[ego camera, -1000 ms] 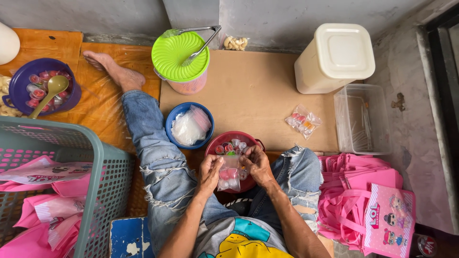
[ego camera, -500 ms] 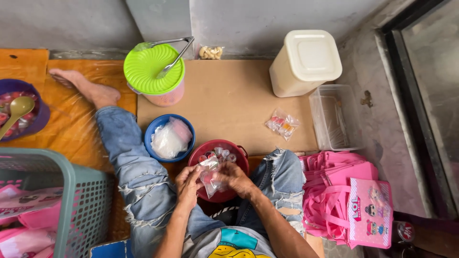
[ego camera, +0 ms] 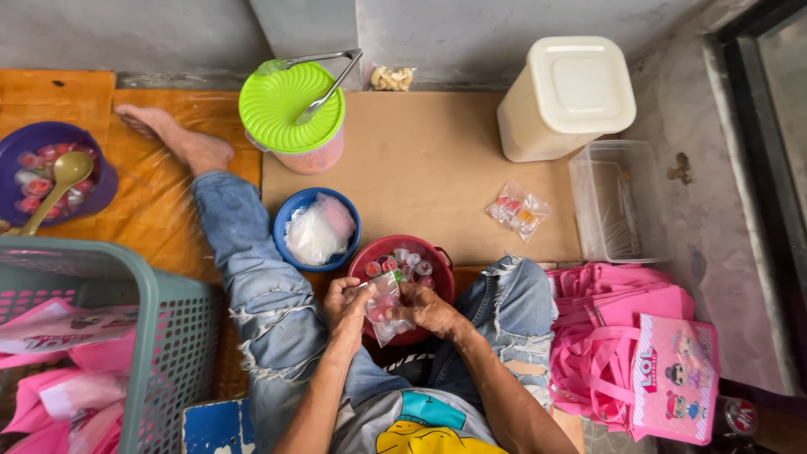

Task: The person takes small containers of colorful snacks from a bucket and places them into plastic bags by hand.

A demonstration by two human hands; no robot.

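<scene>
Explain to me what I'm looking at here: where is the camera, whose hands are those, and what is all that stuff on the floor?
There is no machine here. The camera sits on a person's head and looks straight down, so you see their own legs in torn jeans and both bare hands. The left hand and right hand together hold a small clear plastic bag with little round items inside, over a red bowl of small cups. Beside it is a blue bowl holding clear bags. Farther off on the cardboard lie a filled bag, a green-lidded tub with tongs on top, and a cream container. A basket stands at the picture's left, pink bags at its right.
</scene>
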